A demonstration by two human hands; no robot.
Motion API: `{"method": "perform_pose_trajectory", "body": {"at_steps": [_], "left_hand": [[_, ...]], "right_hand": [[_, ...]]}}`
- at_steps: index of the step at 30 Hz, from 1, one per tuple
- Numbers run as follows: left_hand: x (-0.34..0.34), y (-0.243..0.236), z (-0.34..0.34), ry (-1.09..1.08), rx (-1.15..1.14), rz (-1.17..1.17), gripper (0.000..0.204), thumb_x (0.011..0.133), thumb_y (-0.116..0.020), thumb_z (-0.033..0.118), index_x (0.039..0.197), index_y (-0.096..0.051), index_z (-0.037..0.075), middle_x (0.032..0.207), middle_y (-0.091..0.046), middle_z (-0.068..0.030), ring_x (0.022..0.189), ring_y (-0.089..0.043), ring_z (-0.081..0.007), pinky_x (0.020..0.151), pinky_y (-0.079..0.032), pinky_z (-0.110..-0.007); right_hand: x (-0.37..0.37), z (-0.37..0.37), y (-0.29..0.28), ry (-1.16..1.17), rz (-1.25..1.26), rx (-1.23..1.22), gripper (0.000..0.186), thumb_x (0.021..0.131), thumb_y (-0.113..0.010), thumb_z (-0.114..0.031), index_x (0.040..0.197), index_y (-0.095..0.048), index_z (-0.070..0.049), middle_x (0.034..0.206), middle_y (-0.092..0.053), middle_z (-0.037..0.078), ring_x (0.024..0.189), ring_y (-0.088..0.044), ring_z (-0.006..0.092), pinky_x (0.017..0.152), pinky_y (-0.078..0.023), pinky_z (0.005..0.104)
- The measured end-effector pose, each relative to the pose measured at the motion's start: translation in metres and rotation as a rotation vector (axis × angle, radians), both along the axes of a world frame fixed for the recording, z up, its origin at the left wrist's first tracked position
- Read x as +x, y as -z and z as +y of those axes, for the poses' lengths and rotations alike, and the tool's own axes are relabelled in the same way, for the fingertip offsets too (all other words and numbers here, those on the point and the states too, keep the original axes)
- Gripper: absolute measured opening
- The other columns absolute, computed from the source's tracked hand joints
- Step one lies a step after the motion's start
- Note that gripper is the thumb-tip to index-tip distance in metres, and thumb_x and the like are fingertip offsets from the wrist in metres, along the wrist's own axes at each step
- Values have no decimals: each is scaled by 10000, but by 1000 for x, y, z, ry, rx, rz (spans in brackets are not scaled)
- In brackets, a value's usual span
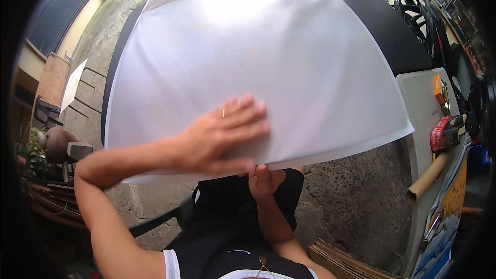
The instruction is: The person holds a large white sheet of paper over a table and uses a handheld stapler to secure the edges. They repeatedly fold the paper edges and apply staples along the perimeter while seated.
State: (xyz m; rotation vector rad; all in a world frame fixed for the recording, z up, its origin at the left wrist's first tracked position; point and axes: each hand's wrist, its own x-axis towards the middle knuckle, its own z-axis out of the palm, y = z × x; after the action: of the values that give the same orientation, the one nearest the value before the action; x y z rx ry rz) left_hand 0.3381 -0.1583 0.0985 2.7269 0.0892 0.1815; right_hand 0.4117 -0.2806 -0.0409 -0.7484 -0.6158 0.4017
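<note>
A large, glossy whitish sheet (330, 72) lies over a dark table top (380, 26), with faint ripples and a bright glare at its far end. My left hand (222, 134) rests flat on the near part of this sheet, its fingers stretched out and slightly smeared by motion. Just below, at the near edge, my right hand (263, 181) is closed with thumb and fingers pinching the sheet's border. Its fingers are partly hidden under the edge. The left thumb lies close to the right thumb.
On the right, a grey side table (411, 90) carries an orange box (440, 90), a red container (442, 133) and a cardboard tube (426, 178). Stacked brown boards (351, 261) stand by my right arm. A dark chair armrest (160, 222) is at my left.
</note>
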Motion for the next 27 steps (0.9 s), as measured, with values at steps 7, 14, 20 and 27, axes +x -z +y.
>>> {"method": "perform_pose_trajectory", "body": {"at_steps": [7, 14, 20, 27], "left_hand": [[-68, 35, -97, -65, -692, -176, 301, 681, -760, 255, 849, -651, 30, 641, -598, -63, 549, -591, -183, 535, -480, -259], [-17, 114, -105, -561, -1376, -672, 474, 716, -737, 310, 1036, -548, 17, 962, -567, -56, 845, -536, -128, 722, -441, -271], [6, 108, -95, -644, -1368, -628, 234, 806, -660, 187, 917, -612, -14, 870, -602, -53, 810, -557, -123, 723, -453, -255], [9, 123, -89, -492, -980, -880, 221, 810, -648, 155, 904, -537, -10, 806, -578, -94, 675, -552, -158, 583, -459, -265]], "right_hand": [[5, -8, -3, -93, -30, -148, 338, 908, -483, -237, 728, -568, 36, 608, -591, 42, 548, -519, 109, 503, -386, 245], [6, -2, 0, 63, -53, -79, 305, 870, -544, -194, 658, -558, 24, 547, -528, 12, 505, -475, 93, 466, -342, 235], [14, -9, 10, -115, -83, -60, 253, 881, -532, -193, 717, -541, -1, 584, -490, -11, 510, -403, 46, 462, -305, 202], [17, -10, 7, -113, -145, -75, 257, 881, -496, -159, 696, -530, 15, 626, -505, -1, 548, -422, 51, 478, -308, 210]]}}
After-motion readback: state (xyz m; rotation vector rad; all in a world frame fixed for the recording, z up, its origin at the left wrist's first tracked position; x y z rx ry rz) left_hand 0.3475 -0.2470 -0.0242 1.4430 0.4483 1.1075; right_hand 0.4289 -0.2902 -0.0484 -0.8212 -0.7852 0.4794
